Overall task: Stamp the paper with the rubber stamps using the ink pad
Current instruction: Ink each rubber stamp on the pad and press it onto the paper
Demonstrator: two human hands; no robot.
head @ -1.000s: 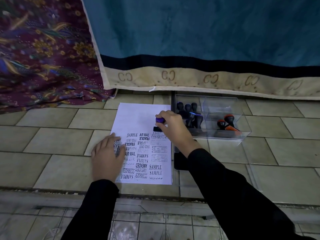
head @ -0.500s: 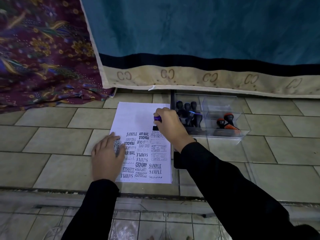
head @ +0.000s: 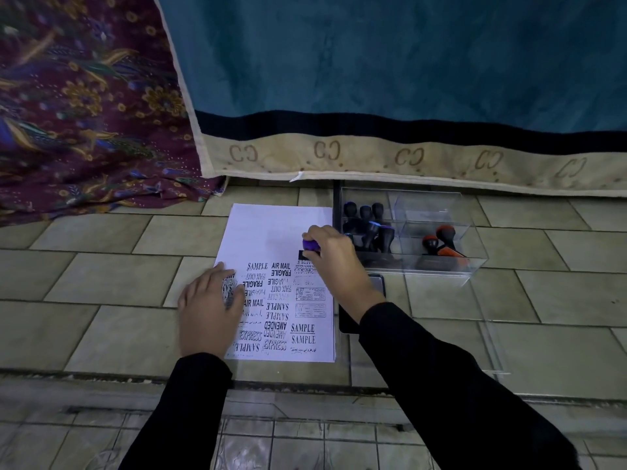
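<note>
A white paper (head: 268, 228) lies on the tiled floor, its lower half covered with black stamped words. My right hand (head: 334, 262) grips a purple-topped rubber stamp (head: 310, 245), whose black base sits on the paper near its right edge. My left hand (head: 210, 307) rests flat on the paper's lower left part. The dark ink pad (head: 378, 283) lies just right of the paper, mostly hidden under my right wrist.
A clear plastic box (head: 441, 266) right of the paper holds several black stamps (head: 366, 222) and two orange-topped stamps (head: 441, 242). A clear lid (head: 488, 347) lies on the tiles at right. A teal blanket (head: 373, 79) and patterned cloth (head: 84, 106) hang behind.
Both hands stay almost where they were; the right hand keeps the stamp down on the same spot of the paper. Only the view shifts slightly.
</note>
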